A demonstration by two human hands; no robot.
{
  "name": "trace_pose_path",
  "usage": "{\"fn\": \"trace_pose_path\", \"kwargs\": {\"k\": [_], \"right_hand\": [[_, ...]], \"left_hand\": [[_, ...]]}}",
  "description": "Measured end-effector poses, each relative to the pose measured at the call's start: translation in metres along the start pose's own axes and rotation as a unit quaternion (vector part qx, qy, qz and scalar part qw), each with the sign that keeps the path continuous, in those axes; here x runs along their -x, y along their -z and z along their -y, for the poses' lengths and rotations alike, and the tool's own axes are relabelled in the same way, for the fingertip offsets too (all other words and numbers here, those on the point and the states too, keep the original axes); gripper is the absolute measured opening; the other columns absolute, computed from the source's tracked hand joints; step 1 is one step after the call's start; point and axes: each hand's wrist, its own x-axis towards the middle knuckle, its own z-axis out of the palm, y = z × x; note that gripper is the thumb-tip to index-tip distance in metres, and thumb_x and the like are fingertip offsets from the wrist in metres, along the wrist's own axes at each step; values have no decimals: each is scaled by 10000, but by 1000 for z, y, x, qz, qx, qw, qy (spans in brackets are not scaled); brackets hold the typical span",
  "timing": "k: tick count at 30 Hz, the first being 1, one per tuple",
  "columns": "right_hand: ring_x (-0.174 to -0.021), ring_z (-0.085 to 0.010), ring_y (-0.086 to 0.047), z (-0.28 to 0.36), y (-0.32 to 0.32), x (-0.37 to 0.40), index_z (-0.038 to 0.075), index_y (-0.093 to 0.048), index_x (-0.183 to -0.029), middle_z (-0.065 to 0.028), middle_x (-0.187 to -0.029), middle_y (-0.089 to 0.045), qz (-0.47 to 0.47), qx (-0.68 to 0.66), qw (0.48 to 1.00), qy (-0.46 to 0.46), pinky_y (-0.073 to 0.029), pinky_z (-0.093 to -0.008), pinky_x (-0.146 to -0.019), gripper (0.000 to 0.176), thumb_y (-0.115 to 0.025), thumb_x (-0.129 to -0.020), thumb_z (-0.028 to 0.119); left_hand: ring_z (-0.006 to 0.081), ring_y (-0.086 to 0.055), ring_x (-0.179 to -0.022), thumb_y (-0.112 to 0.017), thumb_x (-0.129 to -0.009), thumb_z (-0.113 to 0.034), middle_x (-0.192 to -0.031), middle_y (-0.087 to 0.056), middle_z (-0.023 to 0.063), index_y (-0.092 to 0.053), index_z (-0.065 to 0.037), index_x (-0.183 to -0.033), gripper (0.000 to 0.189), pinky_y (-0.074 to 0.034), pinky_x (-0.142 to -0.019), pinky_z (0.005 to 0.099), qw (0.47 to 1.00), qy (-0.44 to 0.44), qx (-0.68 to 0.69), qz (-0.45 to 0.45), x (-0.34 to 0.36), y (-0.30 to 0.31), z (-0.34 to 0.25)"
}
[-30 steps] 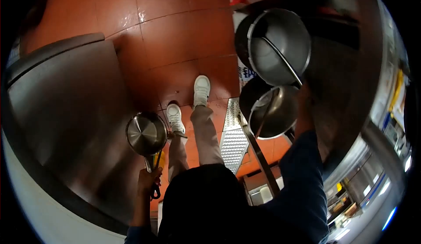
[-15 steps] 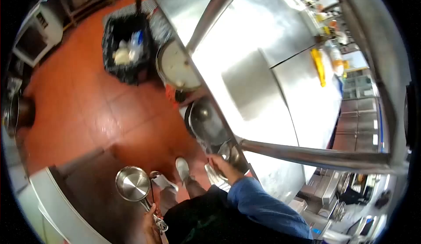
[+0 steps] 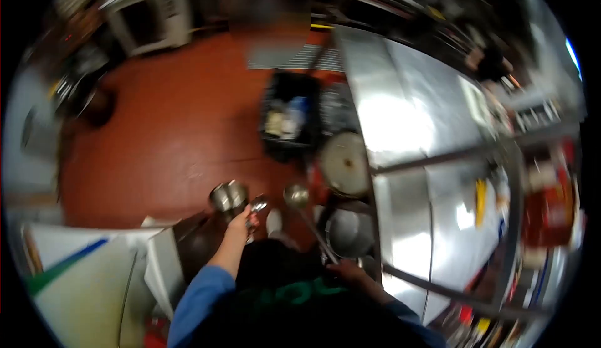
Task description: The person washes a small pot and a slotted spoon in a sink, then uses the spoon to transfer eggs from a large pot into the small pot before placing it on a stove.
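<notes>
Out in front over the floor, my left hand [image 3: 238,224] is closed around the handle of a small steel saucepan [image 3: 228,196]. A shiny metal utensil [image 3: 258,203] juts out beside the same hand; blur hides its exact kind. My right hand [image 3: 349,271] grips the lower end of a long-handled ladle [image 3: 296,194], its round bowl pointing away from me over the floor. Just right of the ladle's handle sits a wide metal pot [image 3: 349,233], below the edge of the steel counter [image 3: 407,201].
A bin lined with a black bag [image 3: 291,119] holds some waste. Beside it stands a large round lidded container [image 3: 345,163]. Metal rails [image 3: 438,155] cross the counter. To my left is a white cabinet-like unit [image 3: 94,273] with a green-and-blue strip on top.
The ladle has come out of the wide pot in my right hand. My left hand has moved forward with the saucepan. My view has turned, shifting the bin and counter to the right.
</notes>
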Motion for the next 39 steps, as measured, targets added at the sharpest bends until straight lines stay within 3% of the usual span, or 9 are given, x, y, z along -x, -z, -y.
{"fn": "trace_pose_path", "kwargs": {"k": [2,4,9,12,18,22,26,33,39], "right_hand": [[-532,-95,-507,73,37,-17,62,-552,-699,-25,-610,-532,1,-159,987,-13,-396,-254,-462,282,-628,-799,315],[-460,-95,-464,163,80,-26,43,-509,-740,-14,-543,-490,-21,-28,998,49,-363,-253,-404,268,-632,-806,272],[-436,-97,-464,303,152,-84,20,-481,-844,-19,-572,-490,60,-32,956,286,-380,-241,-401,211,-614,-821,183],[-445,-108,-474,410,162,-85,19,-458,-977,-35,-662,-505,81,-61,922,373,-409,-243,-402,236,-590,-827,143],[-395,-62,-328,571,134,-133,27,-455,-1005,26,-554,-333,372,-218,886,171,-306,-218,-352,166,-488,-876,125],[-397,-59,-324,658,104,-176,37,-460,-969,31,-559,-345,314,-174,926,117,-299,-213,-355,153,-520,-850,112],[-401,-61,-349,749,74,-194,46,-456,-905,23,-572,-375,306,-121,939,102,-319,-207,-353,131,-541,-830,112],[-406,-61,-394,955,-13,-221,64,-457,-875,28,-574,-410,251,40,941,223,-353,-215,-341,213,-603,-794,196],[-356,-101,-416,1145,-125,-377,77,-476,-663,-8,-466,-447,134,231,897,354,-300,-258,-307,234,-635,-787,197]], "left_hand": [[175,-545,-523,-679,-773,-313,-608,-532,38,-557,-83,-743,262,-456,-459,300,996,-54,-47,-46,14,-4,-31],[174,-538,-508,-680,-774,-297,-583,-518,35,-550,-80,-725,257,-450,-438,298,988,-150,27,-21,-2,-3,-63],[198,-474,-413,-666,-781,-155,-560,-502,62,-524,-57,-715,184,-447,-385,344,976,-105,146,-119,-26,-12,-157],[213,-523,-485,-659,-779,-141,-577,-521,64,-513,-59,-762,169,-472,-423,334,970,-158,180,-38,-32,21,-215],[208,-535,-520,-668,-776,-169,-594,-532,56,-520,-61,-753,185,-472,-451,311,919,-226,319,-41,-7,61,-292],[183,-511,-474,-648,-800,-238,-576,-518,23,-515,-92,-704,219,-401,-435,278,938,-217,269,-5,-45,141,-320],[145,-431,-432,-615,-831,-201,-573,-473,41,-450,-75,-740,227,-394,-421,263,886,-159,433,44,-32,187,-361],[91,-383,-419,-658,-792,-299,-605,-487,48,-432,-80,-780,315,-358,-386,234,871,-224,437,-26,99,212,-465],[73,-361,-404,-655,-798,-287,-604,-489,43,-424,-92,-781,303,-340,-366,231,852,-289,432,-66,150,222,-558]]}}
